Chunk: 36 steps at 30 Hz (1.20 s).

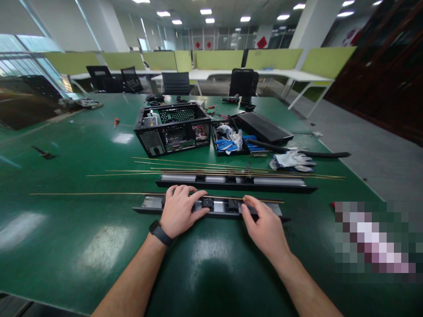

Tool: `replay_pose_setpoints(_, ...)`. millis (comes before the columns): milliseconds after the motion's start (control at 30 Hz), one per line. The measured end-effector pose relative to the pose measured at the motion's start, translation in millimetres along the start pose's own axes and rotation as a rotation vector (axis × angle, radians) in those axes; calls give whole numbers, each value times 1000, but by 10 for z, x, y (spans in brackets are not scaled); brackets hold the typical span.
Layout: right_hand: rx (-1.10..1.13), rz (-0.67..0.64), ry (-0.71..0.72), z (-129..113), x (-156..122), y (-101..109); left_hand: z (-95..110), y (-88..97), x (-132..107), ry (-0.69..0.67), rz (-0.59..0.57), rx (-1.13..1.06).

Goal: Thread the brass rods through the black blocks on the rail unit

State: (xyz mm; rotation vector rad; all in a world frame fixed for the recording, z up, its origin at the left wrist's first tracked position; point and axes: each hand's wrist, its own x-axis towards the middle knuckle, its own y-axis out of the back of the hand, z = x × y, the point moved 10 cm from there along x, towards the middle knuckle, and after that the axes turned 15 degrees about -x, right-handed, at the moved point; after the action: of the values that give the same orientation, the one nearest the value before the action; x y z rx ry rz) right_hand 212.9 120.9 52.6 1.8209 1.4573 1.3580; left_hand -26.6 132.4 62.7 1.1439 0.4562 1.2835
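Note:
A short metal channel (219,206) with a black front edge and several black blocks lies on the green table in front of me. My left hand (181,209), with a dark watch on its wrist, curls over its left half, fingers at the far side and thumb at the near side. Along the far edge runs a long thin brass rod (89,193), reaching far out to the left. My right hand (261,220) has thumb and index finger close together at the rod, near its right end; the contact is small and partly hidden by the fingertips.
Beyond lies a longer channel (280,183) with several thin brass rods (115,174) across it. Farther back are an open black computer case (178,132), a tray (231,152) of tools and gloves, a black panel (264,127) and a white glove (294,161). A pixelated patch covers the right side.

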Motion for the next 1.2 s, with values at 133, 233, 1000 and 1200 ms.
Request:
replay_pose_setpoints(133, 15, -25, 41, -39, -7, -35, -5, -12, 3, 7, -13, 4)
replay_pose_setpoints(233, -8, -21, 41, 1, 0, -18, -9, -20, 2, 7, -15, 6)
replay_pose_setpoints(1000, -552, 68, -629, 1571, -136, 900, -4, -3, -11, 5, 2, 8)
replay_pose_setpoints(1200, -726, -38, -764, 1751, -158, 1098, -13, -11, -6, 3, 3, 7)
